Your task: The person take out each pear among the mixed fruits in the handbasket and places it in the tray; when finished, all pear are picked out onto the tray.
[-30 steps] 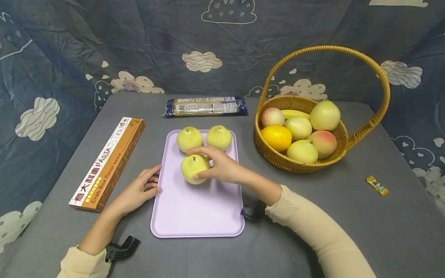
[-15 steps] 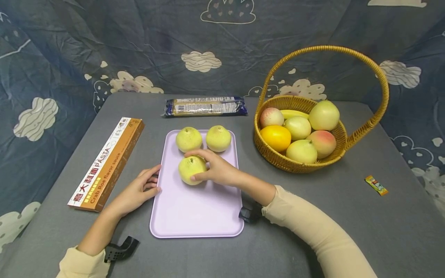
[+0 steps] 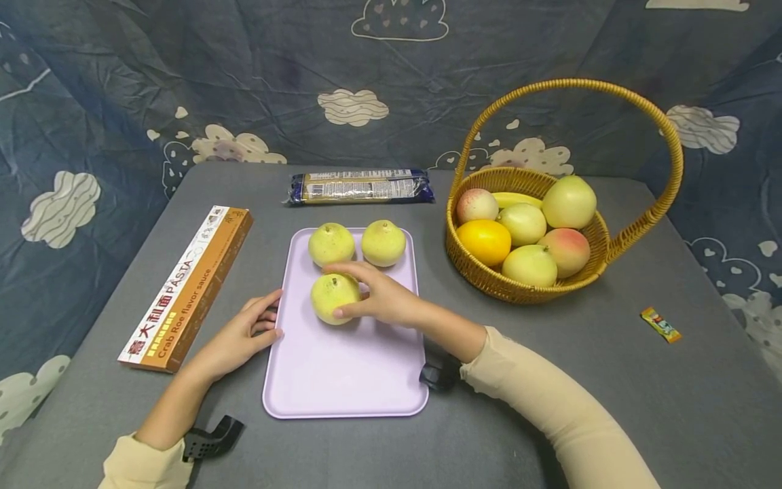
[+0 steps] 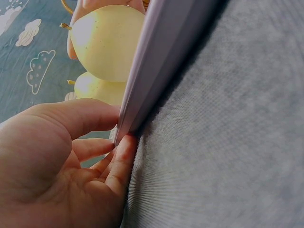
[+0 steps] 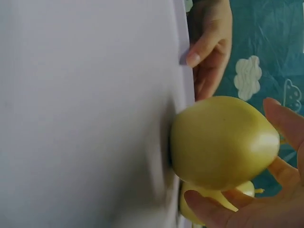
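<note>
My right hand holds a round yellow pear on the lilac tray, with its thumb and fingers spread around the fruit's side. In the right wrist view the pear sits at the tray's surface, stem away from it. Two more yellow pears, one at the far left and one at the far right, lie at the tray's far end. At the left edge of the tray, my left hand holds the rim; in the left wrist view its thumb and fingertips meet the rim.
A wicker basket with a tall handle, filled with several fruits, stands to the right. An orange and white pasta box lies left of the tray, a blue pasta packet beyond it. A small yellow sachet lies far right.
The right hand has shifted the front pear slightly left on the tray, to below the far left pear. The left hand has stayed at the tray's edge.
</note>
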{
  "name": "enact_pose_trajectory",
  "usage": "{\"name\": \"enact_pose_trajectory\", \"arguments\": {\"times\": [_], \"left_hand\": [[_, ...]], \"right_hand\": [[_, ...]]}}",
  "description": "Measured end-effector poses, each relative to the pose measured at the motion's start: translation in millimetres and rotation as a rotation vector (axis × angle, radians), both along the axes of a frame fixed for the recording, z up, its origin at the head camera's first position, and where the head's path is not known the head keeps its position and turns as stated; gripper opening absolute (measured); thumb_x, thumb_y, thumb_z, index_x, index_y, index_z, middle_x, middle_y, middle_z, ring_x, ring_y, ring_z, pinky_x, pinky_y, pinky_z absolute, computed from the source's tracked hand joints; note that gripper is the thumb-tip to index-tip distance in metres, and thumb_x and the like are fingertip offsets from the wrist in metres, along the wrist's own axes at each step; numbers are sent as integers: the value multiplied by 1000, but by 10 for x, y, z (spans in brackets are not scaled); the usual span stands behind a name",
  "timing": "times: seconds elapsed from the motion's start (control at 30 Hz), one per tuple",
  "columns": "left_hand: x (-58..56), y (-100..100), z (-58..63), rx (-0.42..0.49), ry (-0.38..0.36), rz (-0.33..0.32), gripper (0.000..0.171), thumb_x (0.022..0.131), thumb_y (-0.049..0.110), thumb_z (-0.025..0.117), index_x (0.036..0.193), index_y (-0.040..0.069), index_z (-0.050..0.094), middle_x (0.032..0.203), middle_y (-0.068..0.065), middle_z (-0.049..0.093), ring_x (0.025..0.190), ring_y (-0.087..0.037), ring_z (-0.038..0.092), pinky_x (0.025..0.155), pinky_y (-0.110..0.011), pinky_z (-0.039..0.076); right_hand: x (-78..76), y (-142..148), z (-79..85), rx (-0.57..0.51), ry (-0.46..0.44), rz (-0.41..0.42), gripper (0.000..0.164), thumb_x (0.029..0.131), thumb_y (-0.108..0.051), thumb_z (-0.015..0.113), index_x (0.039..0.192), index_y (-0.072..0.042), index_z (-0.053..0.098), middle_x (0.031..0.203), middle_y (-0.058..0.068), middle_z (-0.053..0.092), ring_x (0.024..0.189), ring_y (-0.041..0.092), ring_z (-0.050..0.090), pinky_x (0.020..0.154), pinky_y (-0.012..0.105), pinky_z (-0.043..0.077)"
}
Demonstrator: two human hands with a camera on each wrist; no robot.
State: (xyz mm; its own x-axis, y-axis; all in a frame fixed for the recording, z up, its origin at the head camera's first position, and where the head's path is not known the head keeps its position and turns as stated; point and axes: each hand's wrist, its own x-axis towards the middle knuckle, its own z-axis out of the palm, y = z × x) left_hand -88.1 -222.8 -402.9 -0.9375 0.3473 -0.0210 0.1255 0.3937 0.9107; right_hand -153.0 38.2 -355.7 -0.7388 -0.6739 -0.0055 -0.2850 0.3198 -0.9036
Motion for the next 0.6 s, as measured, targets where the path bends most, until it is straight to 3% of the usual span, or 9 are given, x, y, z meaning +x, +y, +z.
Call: {"name": "enact_pose_trajectory", "arguments": {"times": [0.17,0.33,0.47,0.6], "left_hand": [[0,-4,-2,4,8,-7,64,83,-7,56,137,-9,23,124,-24,32,104,-29,41,84,-13,40],[-1,-10,-2,9,10,-8,64,83,-7,56,137,-8,23,124,-23,32,104,-29,41,84,-13,41],[-4,-11,-2,3,11,-10,64,83,-7,56,138,-8,23,124,-23,32,104,-28,41,84,-14,41],[-3,-8,-1,3,9,-10,64,83,-7,56,138,-8,23,124,-23,32,104,-29,41,84,-13,40]], "right_hand": [[50,133,149,-7,65,10,65,77,-18,71,133,-9,40,134,5,40,119,29,38,97,42,35],[115,343,377,-56,284,-14,54,80,-16,68,127,-2,44,127,10,47,113,24,45,97,37,36],[120,584,529,-137,481,-95,50,79,-9,69,122,0,48,122,10,51,110,19,47,96,32,37],[87,864,626,-204,606,-211,50,74,3,70,120,2,49,118,10,53,110,19,47,96,32,37]]}}
